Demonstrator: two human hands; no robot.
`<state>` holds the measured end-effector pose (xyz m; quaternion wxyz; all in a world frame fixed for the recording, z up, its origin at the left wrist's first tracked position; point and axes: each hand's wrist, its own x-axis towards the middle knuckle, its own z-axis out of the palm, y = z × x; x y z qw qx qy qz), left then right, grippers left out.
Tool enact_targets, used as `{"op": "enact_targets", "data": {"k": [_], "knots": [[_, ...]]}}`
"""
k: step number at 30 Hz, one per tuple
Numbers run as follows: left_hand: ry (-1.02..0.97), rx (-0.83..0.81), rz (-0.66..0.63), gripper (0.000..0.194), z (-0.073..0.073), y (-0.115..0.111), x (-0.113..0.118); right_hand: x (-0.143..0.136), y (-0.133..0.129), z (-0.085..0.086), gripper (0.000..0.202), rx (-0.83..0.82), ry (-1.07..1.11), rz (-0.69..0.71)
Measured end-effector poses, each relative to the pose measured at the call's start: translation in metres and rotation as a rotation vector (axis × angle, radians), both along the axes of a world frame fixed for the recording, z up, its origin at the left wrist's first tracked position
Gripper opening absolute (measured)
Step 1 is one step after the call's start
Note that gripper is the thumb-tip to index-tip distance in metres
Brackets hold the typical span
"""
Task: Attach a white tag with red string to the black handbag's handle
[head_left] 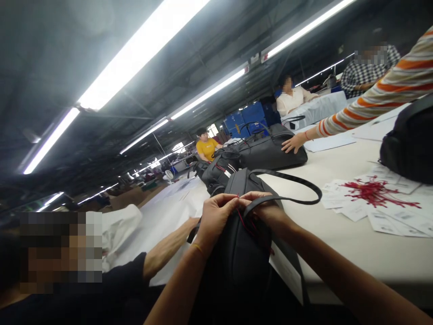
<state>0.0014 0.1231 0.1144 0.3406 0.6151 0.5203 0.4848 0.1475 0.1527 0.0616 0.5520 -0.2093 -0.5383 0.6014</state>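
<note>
A dark bag stands upright at the table's near edge, right below my hands. My left hand pinches a thin red string above the top of the bag. Close against it, my right hand is closed on the same string, its fingertips meeting those of my left hand. The bag's black strap handle loops out to the right, passing over my right hand. A white tag hangs on the bag's right side.
Red-stringed white tags lie on the white table at right. More dark bags stand beyond, one touched by a striped-sleeved person's hand. At left, another person's forearm reaches toward my bag. A black bag is far right.
</note>
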Motion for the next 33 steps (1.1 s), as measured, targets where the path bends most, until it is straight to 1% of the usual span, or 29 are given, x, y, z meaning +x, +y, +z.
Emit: {"op": "enact_targets", "data": {"k": [3, 5, 6, 8, 9, 11, 12, 13, 14, 15, 16, 18, 19, 20, 21, 23, 24, 26, 29, 33], "knots": [[0.047, 0.086, 0.028, 0.029, 0.001, 0.000, 0.000, -0.001, 0.000, -0.002, 0.038, -0.034, -0.011, -0.017], [0.059, 0.157, 0.088, 0.031, 0.002, -0.001, -0.001, 0.005, -0.009, -0.007, 0.032, -0.018, -0.064, -0.080], [0.046, 0.189, 0.116, 0.032, 0.002, -0.002, -0.001, 0.011, -0.017, -0.009, 0.028, 0.034, -0.118, -0.134], [0.004, 0.236, 0.138, 0.034, 0.004, -0.003, -0.001, 0.026, -0.038, -0.008, 0.019, 0.215, -0.247, -0.268], [-0.009, 0.251, 0.134, 0.035, 0.005, -0.004, 0.000, 0.034, -0.049, -0.005, 0.019, 0.322, -0.289, -0.345], [-0.011, 0.280, 0.111, 0.033, 0.009, -0.004, 0.005, 0.048, -0.064, 0.008, 0.022, 0.507, -0.281, -0.513], [0.000, 0.292, 0.095, 0.032, 0.011, -0.004, 0.008, 0.053, -0.066, 0.018, 0.021, 0.572, -0.252, -0.589], [0.018, 0.304, 0.075, 0.031, 0.014, -0.003, 0.012, 0.054, -0.064, 0.029, 0.019, 0.623, -0.231, -0.635], [0.040, 0.314, 0.055, 0.030, 0.016, -0.001, 0.015, 0.054, -0.057, 0.039, 0.018, 0.665, -0.233, -0.628], [0.057, 0.328, 0.047, 0.028, 0.018, 0.002, 0.017, 0.051, -0.046, 0.048, 0.019, 0.679, -0.255, -0.555], [0.071, 0.342, 0.054, 0.027, 0.020, 0.005, 0.019, 0.047, -0.034, 0.055, 0.022, 0.656, -0.282, -0.424], [0.056, 0.372, 0.089, 0.027, 0.020, 0.012, 0.018, 0.037, -0.009, 0.062, 0.033, 0.496, -0.297, -0.113], [0.024, 0.381, 0.107, 0.028, 0.019, 0.015, 0.016, 0.032, 0.001, 0.061, 0.040, 0.395, -0.282, -0.002], [-0.018, 0.380, 0.118, 0.028, 0.018, 0.017, 0.015, 0.029, 0.009, 0.058, 0.044, 0.301, -0.262, 0.063], [-0.058, 0.373, 0.118, 0.029, 0.016, 0.018, 0.013, 0.025, 0.014, 0.053, 0.045, 0.226, -0.238, 0.082], [-0.105, 0.359, 0.110, 0.030, 0.014, 0.018, 0.011, 0.020, 0.017, 0.043, 0.046, 0.139, -0.190, 0.059], [-0.102, 0.360, 0.112, 0.030, 0.013, 0.017, 0.010, 0.018, 0.017, 0.038, 0.046, 0.113, -0.161, 0.058], [-0.056, 0.381, 0.118, 0.029, 0.013, 0.013, 0.012, 0.015, 0.015, 0.031, 0.046, 0.079, -0.108, 0.113], [0.018, 0.412, 0.125, 0.027, 0.011, 0.011, 0.014, 0.011, 0.011, 0.029, 0.045, 0.019, -0.058, 0.212], [-0.004, 0.400, 0.119, 0.026, 0.005, 0.012, 0.011, 0.011, 0.009, 0.030, 0.043, -0.042, -0.028, 0.271]]}}
